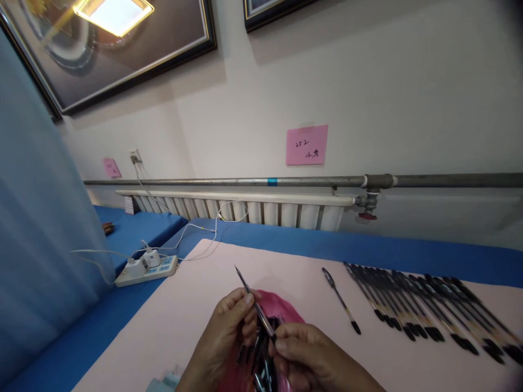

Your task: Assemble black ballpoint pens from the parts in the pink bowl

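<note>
- A thin pen (254,302) is pinched between the left hand (224,332) and right hand (312,354), both closed on it, above a pink bag (281,306) near the table's (192,305) front edge.
- It is judged light, stiff, slightly slick; best gripped mid-barrel.
- Finished pens (429,310) are lined up at right.

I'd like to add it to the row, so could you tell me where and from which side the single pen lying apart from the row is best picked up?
Grip the single pen around its bare middle barrel, coming from above with fingers across its width. It lies flat on the pink mat, slanted, with open space on both sides: the row of pens is off to its right, and both hands to its left.
</note>
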